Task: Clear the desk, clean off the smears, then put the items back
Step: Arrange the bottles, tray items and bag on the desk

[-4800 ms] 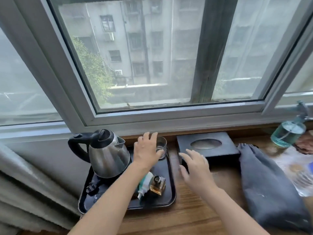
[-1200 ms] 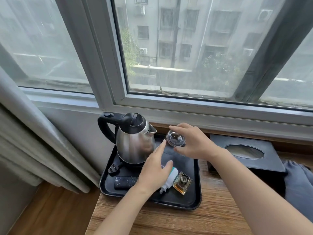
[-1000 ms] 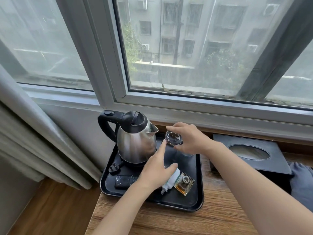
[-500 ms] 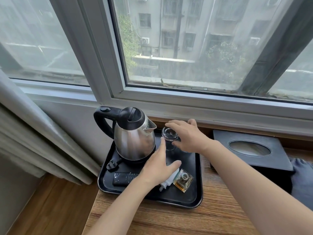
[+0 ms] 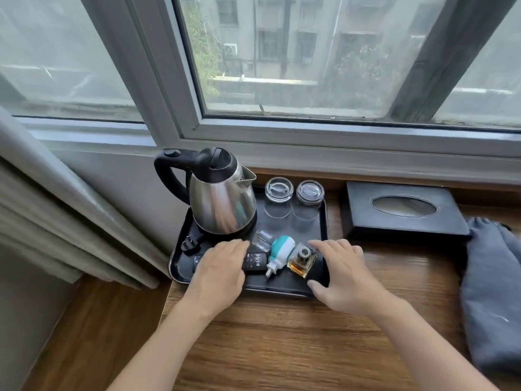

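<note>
At the left of centre a black tray (image 5: 180, 270) sits on the wooden desk (image 5: 282, 348), its long axis running toward the window. A steel kettle (image 5: 222, 201) fills its upper-left part, with a black plug (image 5: 188, 244) just below it. The left hand (image 5: 220, 272) lies flat over the tray's lower-left part, fingers straight and relaxed, covering most of a dark remote (image 5: 253, 261) and gripping nothing. Right of that, between the hands, lie a small clear bottle (image 5: 262, 239), a white-and-teal plug-in device (image 5: 279, 252) and a square amber perfume bottle (image 5: 301, 259); two upturned glasses (image 5: 293, 191) stand side by side above them. The right hand (image 5: 344, 275) is open too, fingers spread over the tray's lower-right corner, thumb by the near rim. With a hand at each near corner, the tray lies straight ahead, equally close to both, so it looks set for a two-handed lift or slide. Further right are a dark tissue box (image 5: 394, 218) and a grey cloth (image 5: 493, 300).
</note>
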Demonstrator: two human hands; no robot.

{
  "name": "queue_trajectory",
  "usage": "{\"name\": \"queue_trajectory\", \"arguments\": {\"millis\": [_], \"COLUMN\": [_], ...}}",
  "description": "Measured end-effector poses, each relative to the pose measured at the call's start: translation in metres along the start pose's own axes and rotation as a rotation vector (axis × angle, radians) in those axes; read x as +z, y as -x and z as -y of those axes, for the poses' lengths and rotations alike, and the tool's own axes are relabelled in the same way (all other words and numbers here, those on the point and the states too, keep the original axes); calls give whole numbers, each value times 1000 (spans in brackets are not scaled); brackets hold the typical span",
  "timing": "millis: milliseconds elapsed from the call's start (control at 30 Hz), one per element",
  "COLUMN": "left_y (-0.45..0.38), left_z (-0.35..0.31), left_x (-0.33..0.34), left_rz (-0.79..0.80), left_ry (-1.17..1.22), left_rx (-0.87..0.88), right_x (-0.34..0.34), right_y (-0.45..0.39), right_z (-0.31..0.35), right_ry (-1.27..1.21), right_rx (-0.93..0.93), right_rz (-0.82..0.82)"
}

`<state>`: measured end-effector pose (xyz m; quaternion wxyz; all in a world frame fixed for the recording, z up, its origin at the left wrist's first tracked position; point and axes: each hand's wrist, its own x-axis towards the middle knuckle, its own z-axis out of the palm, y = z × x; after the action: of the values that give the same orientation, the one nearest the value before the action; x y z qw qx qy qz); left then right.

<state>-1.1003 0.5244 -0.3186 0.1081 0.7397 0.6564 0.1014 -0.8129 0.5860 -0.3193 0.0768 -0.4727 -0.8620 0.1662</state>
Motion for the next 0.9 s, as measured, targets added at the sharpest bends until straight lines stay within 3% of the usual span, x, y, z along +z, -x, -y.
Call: {"name": "queue_trajectory", "arguments": {"millis": [100,233,600,900], "left_y": [15,14,22,23], "left_z": [18,27,46,31], "left_x": [5,0,-21,-26], "left_rz": [-3,-6,112,115], "left_ry": [-185,-220,-220,-451], "left_rx": [14,17,35,-33], "right_x": [14,16,15,19], "right_y": [0,-4,-6,-8], "right_z": [11,25,33,35], "right_ry": [-26,-62,-66,-51], "right_rx": [95,175,245,279], "right_rz": [-64,-150,-159,-132]}}
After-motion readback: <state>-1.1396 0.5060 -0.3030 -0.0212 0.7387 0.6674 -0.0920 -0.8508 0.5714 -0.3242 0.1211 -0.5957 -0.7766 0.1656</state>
